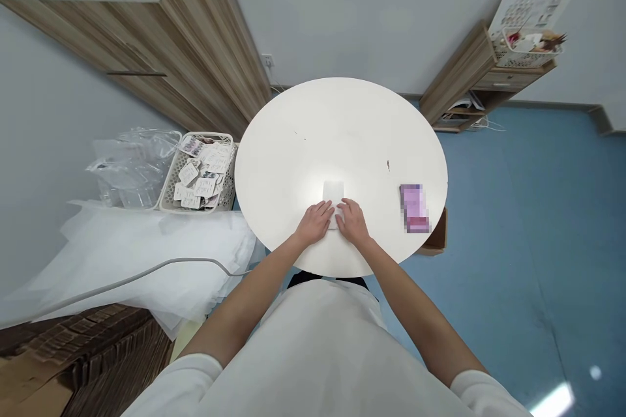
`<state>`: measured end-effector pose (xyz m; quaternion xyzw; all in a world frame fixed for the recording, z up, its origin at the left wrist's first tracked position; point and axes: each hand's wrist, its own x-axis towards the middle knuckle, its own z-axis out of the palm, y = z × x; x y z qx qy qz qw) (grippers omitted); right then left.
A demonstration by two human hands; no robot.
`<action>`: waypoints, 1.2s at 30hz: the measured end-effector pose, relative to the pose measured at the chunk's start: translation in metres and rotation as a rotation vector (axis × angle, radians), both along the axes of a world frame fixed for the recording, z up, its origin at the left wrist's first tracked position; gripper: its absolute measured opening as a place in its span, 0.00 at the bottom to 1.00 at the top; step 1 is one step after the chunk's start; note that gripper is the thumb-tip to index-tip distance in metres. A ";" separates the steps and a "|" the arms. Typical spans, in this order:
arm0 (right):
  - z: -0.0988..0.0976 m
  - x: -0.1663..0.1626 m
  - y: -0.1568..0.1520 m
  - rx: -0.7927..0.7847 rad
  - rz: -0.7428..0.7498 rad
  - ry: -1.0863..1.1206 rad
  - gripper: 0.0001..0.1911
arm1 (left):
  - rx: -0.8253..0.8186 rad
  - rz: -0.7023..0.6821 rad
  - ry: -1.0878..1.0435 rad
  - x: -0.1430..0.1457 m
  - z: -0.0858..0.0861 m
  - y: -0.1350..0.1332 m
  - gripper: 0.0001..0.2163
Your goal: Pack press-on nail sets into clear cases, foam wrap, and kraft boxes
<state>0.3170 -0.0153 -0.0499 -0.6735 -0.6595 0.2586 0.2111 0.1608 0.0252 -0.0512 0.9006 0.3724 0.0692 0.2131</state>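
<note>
A small white flat packet [333, 192] lies on the round white table [303, 137] near its front edge. My left hand [315, 222] rests on the packet's near left corner with its fingers bent and pressed down on it. My right hand [351, 221] holds the near right corner the same way. The two hands almost touch each other, and the packet's near half is hidden under them.
A purple phone [415, 208] lies on the table to the right. A white basket [201, 180] of small cards stands left of the table, with clear plastic bags [132, 166] and white sheets [127, 254] beside it. Wooden cabinets stand behind; cardboard lies at bottom left.
</note>
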 end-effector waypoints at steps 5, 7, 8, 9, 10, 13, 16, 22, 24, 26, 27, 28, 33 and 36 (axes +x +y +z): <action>-0.005 0.011 -0.002 -0.066 0.312 0.016 0.36 | -0.091 0.029 -0.114 0.001 -0.004 0.007 0.20; -0.010 0.010 0.000 -0.076 0.298 0.026 0.36 | -0.160 0.069 -0.143 0.003 -0.003 0.010 0.22; -0.011 0.010 0.000 -0.085 0.293 0.032 0.35 | -0.196 0.092 -0.146 0.003 -0.002 0.010 0.22; -0.011 0.009 -0.002 -0.099 0.290 0.039 0.35 | -0.230 0.111 -0.143 0.003 0.000 0.010 0.23; -0.010 0.008 -0.005 -0.118 0.291 0.048 0.35 | -0.264 0.122 -0.136 0.003 0.002 0.008 0.23; -0.001 0.008 -0.017 -0.190 0.318 0.085 0.35 | -0.359 0.095 -0.110 -0.004 0.009 -0.002 0.19; 0.010 0.011 -0.023 -0.251 0.326 0.120 0.32 | -0.390 0.075 -0.104 -0.014 0.014 -0.013 0.17; 0.020 0.019 0.008 -0.332 0.304 0.166 0.16 | -0.421 0.154 -0.206 -0.018 0.010 -0.015 0.26; 0.018 0.019 0.022 -0.390 0.245 0.215 0.13 | -0.453 0.234 -0.260 -0.015 0.006 -0.010 0.20; 0.015 0.018 0.031 -0.432 0.152 0.290 0.14 | -0.500 0.346 -0.265 -0.012 0.000 -0.006 0.16; 0.013 0.016 0.034 -0.439 0.095 0.312 0.15 | -0.517 0.405 -0.260 -0.010 -0.002 -0.004 0.16; 0.011 0.013 0.036 -0.436 0.036 0.311 0.16 | -0.521 0.462 -0.258 -0.007 -0.005 -0.003 0.16; -0.003 -0.002 0.037 -0.328 -0.220 0.126 0.23 | -0.423 0.701 -0.246 0.006 -0.015 0.002 0.20; -0.008 -0.007 0.032 -0.259 -0.304 0.118 0.30 | -0.434 0.759 -0.246 0.011 -0.017 0.004 0.22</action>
